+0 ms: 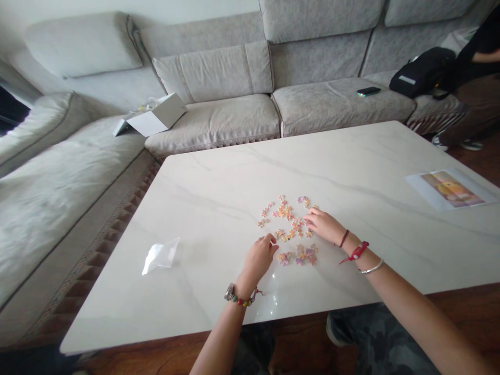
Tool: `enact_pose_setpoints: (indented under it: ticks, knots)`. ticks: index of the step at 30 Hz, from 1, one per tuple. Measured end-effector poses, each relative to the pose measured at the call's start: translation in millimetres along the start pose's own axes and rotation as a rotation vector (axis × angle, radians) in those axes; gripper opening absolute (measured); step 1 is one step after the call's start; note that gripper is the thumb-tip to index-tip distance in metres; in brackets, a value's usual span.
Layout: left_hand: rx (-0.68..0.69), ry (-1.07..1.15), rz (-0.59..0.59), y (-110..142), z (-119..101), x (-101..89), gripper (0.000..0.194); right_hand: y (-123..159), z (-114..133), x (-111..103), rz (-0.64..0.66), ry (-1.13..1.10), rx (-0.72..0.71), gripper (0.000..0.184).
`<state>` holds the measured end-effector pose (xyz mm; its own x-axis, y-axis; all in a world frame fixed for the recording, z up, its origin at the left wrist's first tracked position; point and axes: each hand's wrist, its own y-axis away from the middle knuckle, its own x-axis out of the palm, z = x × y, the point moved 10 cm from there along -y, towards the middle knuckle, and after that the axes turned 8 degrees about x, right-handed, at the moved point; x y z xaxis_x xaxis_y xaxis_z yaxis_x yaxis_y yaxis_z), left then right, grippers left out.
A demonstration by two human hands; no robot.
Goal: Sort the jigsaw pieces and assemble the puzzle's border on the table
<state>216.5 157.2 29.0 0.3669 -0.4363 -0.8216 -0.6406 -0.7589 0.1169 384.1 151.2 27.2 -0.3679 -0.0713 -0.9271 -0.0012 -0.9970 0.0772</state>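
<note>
The pieces [297, 227] are lying towards the near edge of the tabletop [211, 208], my left hand [260, 257] is hovering beside them, my right hand [325, 225] is reaching their right side, and I cannot tell whether either grip is holding one.

Small pastel puzzle pieces [297, 225], loose (some clustered), on tabletop
</note>
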Motion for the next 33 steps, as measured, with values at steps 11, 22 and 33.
enact_pose_setpoints:
  ticks: [11,22,33]
  knots:
    - [-0.047,0.176,-0.111,7,2,-28.8,0.022,-25,26,27,0.172,0.290,-0.227,0.008]
    - [-0.114,0.220,-0.137,16,42,-0.4,0.024,-25,30,22,0.157,0.328,-0.260,0.014]
    - [-0.152,0.258,-0.356,18,63,-11.1,0.024,19,36,-58,-0.109,0.013,-0.232,0.015]
